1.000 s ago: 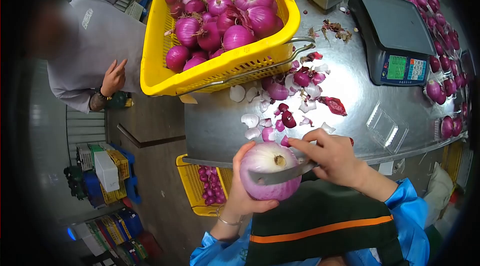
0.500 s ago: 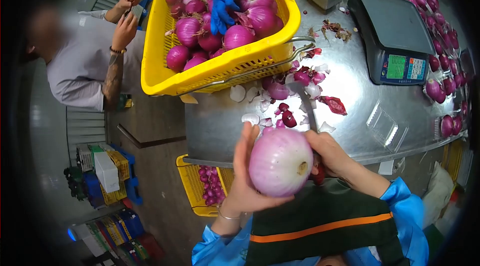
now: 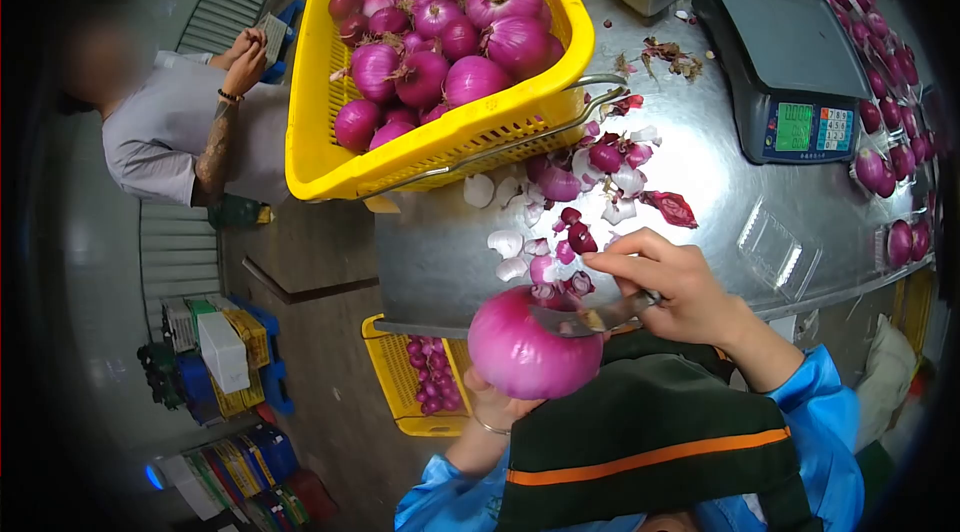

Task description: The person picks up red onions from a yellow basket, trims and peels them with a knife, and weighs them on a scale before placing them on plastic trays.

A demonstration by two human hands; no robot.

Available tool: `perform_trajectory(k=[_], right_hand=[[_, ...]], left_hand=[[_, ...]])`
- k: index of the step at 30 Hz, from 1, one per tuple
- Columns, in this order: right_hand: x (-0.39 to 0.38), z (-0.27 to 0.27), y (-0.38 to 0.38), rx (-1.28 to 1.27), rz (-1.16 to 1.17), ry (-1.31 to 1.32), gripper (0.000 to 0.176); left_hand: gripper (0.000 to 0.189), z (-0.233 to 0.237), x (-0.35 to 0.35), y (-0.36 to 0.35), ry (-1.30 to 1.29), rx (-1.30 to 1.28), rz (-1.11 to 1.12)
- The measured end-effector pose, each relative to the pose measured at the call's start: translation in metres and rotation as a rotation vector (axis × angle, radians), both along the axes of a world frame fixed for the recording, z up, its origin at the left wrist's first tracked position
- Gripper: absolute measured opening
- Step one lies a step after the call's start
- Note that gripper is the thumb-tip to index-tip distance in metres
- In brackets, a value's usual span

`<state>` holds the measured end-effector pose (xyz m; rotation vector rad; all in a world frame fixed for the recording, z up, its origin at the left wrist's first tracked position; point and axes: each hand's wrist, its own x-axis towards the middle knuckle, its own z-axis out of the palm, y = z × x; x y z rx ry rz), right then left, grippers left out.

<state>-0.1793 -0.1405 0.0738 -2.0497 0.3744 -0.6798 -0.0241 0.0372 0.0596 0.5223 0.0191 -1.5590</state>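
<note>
My left hand [image 3: 492,402] cups a large purple-red onion [image 3: 530,357] from below, its fingers partly hidden behind it. My right hand [image 3: 675,290] grips a knife [image 3: 562,323], with the index finger stretched out to the left. The blade lies against the upper side of the onion, and a small pale bit sits on the metal near my fingers. Just beyond the onion, cut onion scraps and peels [image 3: 568,232] are scattered over the steel table [image 3: 440,277].
A yellow crate [image 3: 440,167] full of red onions stands at the table's far left. To the right are a digital scale [image 3: 785,62], a clear plastic tray [image 3: 775,250] and rows of packed onions [image 3: 880,82]. A person [image 3: 170,132] stands at left. Below the edge sits another yellow crate [image 3: 385,382].
The onion has been turned and lowered slightly to the left. My right hand has swung the knife from pointing away to lying across the onion. The blue-gloved hand has left the crate.
</note>
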Motion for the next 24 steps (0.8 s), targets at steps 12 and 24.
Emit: perform_trajectory(k=[12,24], right_hand=[[-0.023,0.005,-0.010,1.131,0.020,0.170,0.037],[-0.168,-0.039,-0.052,0.989,-0.441,-0.054,0.058]], left_hand=[[0.090,0.001,-0.014,-0.026,0.320,-0.167,-0.042],[0.098,0.002,-0.080,-0.233,-1.143,-0.331,-0.986]])
